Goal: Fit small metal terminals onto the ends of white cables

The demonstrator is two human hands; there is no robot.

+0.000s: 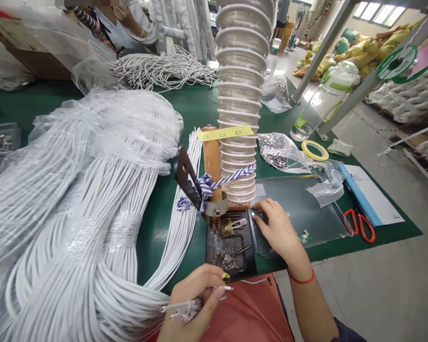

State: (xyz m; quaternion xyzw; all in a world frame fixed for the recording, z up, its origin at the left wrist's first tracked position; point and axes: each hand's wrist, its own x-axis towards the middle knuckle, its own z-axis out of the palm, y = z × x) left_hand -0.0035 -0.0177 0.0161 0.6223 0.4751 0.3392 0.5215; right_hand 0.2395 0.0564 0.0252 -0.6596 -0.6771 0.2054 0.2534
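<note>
My left hand (194, 304) is closed around several white cables (185, 309), whose cut ends poke out past the fingers. One cable end (228, 288) sticks out between thumb and forefinger, beside a small yellow piece (226, 276). Over the left edge of a clear mat (288, 190), my right hand (280, 232) has thumb and forefinger drawn close together; what is between them is too small to name. Left of it, a soldering iron (212, 166) with a wooden handle is clamped upright above a dark tray (235, 251) with solder bits. A blue-and-white cord (231, 178) ties it to a ribbed hose (238, 95).
Large bundles of white cable (74, 237) cover the left side. On the right lie red scissors (360, 225), yellow tape (314, 150), a bag of metal parts (280, 152) and a water bottle (324, 99). Another person (128, 23) sits across the table.
</note>
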